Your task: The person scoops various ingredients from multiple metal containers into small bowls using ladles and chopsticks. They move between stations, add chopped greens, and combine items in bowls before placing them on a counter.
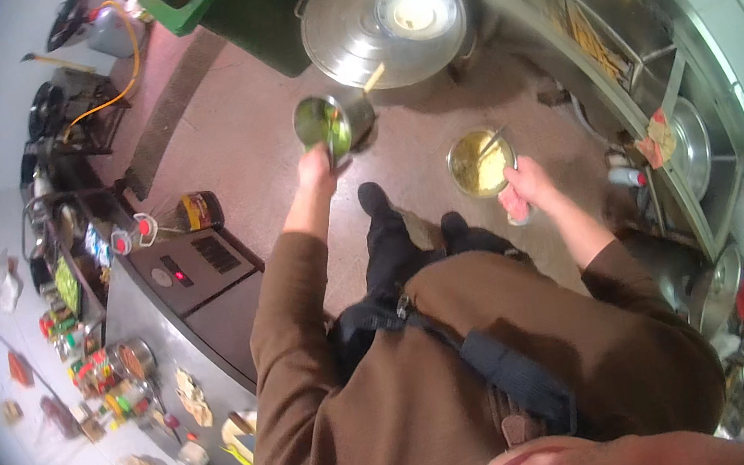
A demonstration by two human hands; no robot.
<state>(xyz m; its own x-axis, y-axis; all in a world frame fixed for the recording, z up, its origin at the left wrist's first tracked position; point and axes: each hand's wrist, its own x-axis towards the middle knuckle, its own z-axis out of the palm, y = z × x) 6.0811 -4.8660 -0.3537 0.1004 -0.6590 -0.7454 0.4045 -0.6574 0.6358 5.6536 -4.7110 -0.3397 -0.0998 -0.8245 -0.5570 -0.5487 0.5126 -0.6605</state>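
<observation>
My left hand (pixel 316 165) is closed on the near rim of a metal pot (pixel 359 116), which is tilted. Green pieces with a little orange-red (pixel 334 129) show inside it. From the pot's far side a pale, wooden-looking stick or handle (pixel 375 77) juts out. My right hand (pixel 530 185) grips the right edge of a round metal bowl (pixel 464 159), with a pinkish cloth (pixel 515 205) under the fingers. Crumbly yellow food (pixel 490 171) lies in the bowl, and a thin metal utensil (pixel 492 141) leans in it. Both vessels are held above the floor, apart from each other.
Ahead stands a large lidded metal pot (pixel 350 31) with a pale round container (pixel 415 11) on top. A green bin (pixel 251 18) is beside it. A steel sink unit (pixel 683 76) runs along the right; a counter (pixel 147 317) with bottles and jars lines the left.
</observation>
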